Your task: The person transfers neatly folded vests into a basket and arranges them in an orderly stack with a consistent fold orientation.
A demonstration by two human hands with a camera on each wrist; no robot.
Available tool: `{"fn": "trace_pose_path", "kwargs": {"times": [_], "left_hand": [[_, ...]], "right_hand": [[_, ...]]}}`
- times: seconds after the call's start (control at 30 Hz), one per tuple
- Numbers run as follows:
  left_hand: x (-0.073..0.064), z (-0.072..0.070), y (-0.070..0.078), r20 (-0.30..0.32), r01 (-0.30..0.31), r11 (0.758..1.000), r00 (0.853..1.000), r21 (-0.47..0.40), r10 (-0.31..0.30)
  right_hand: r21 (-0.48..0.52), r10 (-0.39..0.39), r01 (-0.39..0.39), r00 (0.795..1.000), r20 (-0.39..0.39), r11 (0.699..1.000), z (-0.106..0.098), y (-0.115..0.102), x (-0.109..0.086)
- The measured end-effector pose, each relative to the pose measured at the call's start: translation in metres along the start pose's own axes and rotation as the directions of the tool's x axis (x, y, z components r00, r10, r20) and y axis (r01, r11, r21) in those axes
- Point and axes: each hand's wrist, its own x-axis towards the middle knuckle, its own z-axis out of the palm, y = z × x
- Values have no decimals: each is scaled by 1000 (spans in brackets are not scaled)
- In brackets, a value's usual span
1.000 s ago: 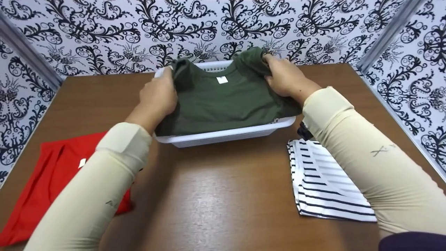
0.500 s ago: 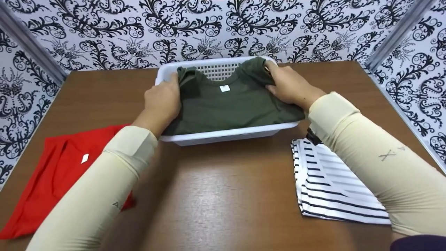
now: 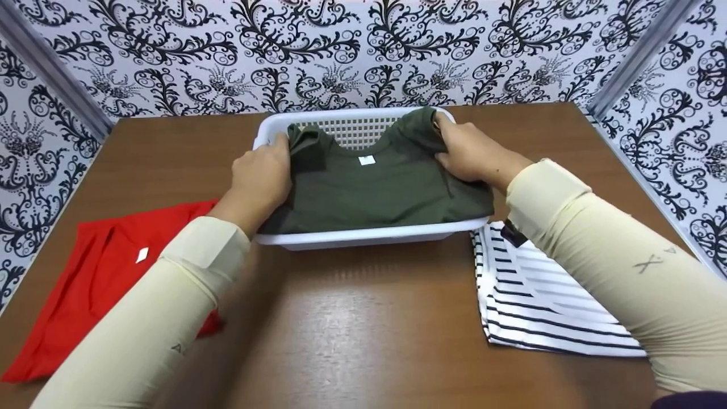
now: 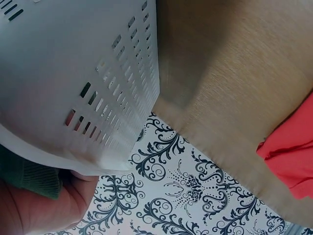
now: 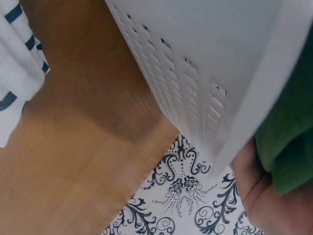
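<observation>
A dark green T-shirt point(image 3: 375, 190), its neck label facing up, lies across the white slotted basket point(image 3: 369, 233). My left hand point(image 3: 261, 176) grips the shirt's bunched left shoulder at the basket's left end. At the opposite end, my right hand point(image 3: 468, 150) pinches the other shoulder between thumb and fingers. In the left wrist view, green cloth point(image 4: 32, 171) shows between hand and rim. Similar green fabric point(image 5: 288, 161) hangs over the fingers in the right wrist view. Whether either hand also holds the rim, I cannot tell. The shirt hides most of the basket's inside.
A red garment point(image 3: 130, 255) with a white label lies on the left of the brown table point(image 3: 352, 324), partly under my left forearm. A folded striped garment point(image 3: 528, 295) lies on the right. Black-and-white patterned panels point(image 3: 363, 57) stand behind and at both sides.
Both hands and the shirt have come lower, showing the basket's back wall. The basket has shifted slightly toward me, its right end now reaching the striped garment's far edge in view.
</observation>
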Motion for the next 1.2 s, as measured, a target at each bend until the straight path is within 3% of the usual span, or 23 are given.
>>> {"fn": "trace_pose_path", "kwargs": {"times": [0.33,0.6,0.87,1.2], "left_hand": [[2,14,8,-69,-30,990,997,141,40],[6,17,15,-2,-17,969,1000,248,18],[7,21,17,15,-26,947,1000,319,22],[7,27,20,110,-105,893,992,438,62]], "right_hand": [[-59,-1,0,1000,-25,998,15,-3,9],[-73,52,-54,998,-27,996,24,-5,11],[-138,26,-39,995,-92,990,34,-7,14],[-369,-126,40,969,-213,928,52,-8,11]]}}
